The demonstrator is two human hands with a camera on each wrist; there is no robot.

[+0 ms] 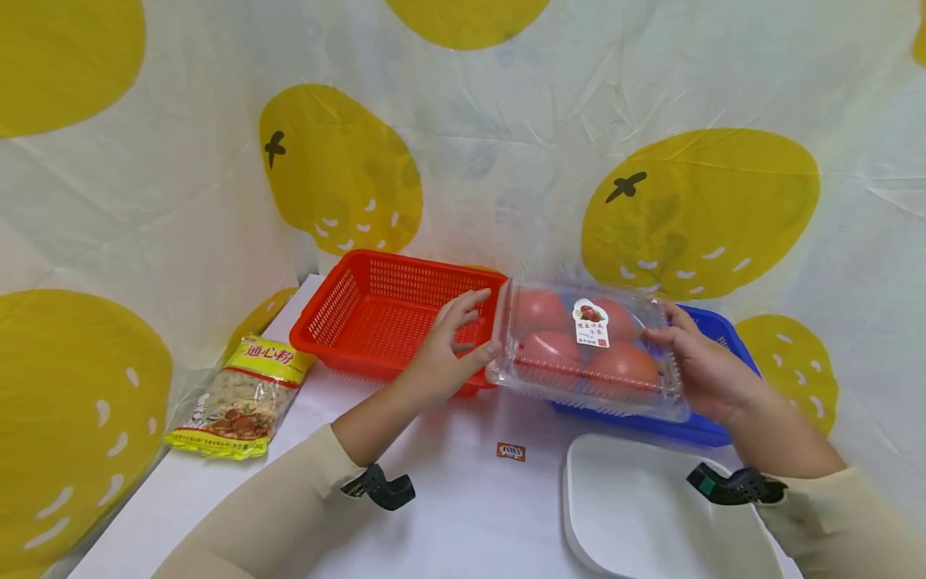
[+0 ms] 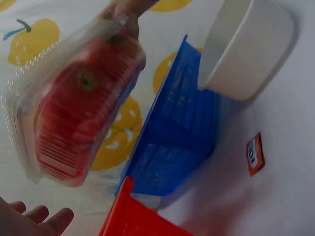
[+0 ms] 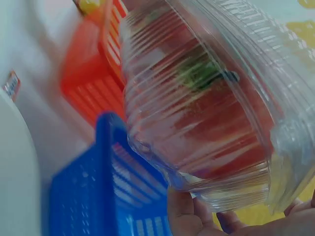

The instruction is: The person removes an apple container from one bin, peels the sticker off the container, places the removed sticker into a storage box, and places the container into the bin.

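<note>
A clear plastic clamshell box of several red tomatoes, with a white label on its lid, is held up over the blue basket. My right hand grips its right end, thumb on top; in the right wrist view, fingers curl under that end. At the box's left end my left hand has its fingers spread, over the edge of the red basket. A gap shows between those fingers and the box in the left wrist view.
The white tub stands at front right, before the blue basket. A bag of macaroni lies left of the red basket. A small orange card is on the white table. Patterned cloth hangs behind.
</note>
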